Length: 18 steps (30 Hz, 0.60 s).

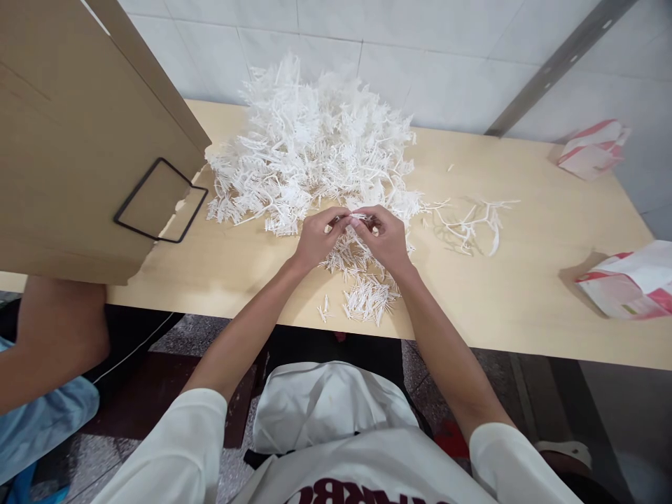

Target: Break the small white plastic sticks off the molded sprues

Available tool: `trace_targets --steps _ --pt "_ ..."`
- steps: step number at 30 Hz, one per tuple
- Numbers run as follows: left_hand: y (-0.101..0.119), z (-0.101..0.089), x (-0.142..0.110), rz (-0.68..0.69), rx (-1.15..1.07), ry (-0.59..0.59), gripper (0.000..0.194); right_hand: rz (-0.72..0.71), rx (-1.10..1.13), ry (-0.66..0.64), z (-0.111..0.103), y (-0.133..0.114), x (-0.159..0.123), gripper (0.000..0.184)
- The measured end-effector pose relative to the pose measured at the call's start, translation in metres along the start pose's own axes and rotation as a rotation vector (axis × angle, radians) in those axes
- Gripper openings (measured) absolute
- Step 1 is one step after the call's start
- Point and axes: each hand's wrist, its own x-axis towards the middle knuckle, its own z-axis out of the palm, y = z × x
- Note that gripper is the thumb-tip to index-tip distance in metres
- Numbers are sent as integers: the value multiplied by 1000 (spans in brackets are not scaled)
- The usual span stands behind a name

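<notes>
Head view: left hand (318,240), right hand (387,239), grips pinching slim white plastic-looking sprigs (358,216); probably light, bendy; best held by stems.

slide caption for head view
Left hand and right hand hold white bits near a white heap on the table.

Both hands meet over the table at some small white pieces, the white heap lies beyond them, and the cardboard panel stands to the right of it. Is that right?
No: the head view shows the cardboard panel to the left of the white heap. The left hand and right hand do meet over the table at small white pieces, heap beyond.
</notes>
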Motion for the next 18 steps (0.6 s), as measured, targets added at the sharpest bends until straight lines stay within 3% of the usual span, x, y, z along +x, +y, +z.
trace_targets --steps 7,11,18 --pt "-4 -1 -2 25 79 -3 18 -92 -78 -14 1 6 0 24" --pt "1 0 -3 71 133 -8 20 -65 -72 -11 0 8 -1 25" --pt "3 2 -6 123 193 4 10 -96 -164 -2 7 10 -5 15"
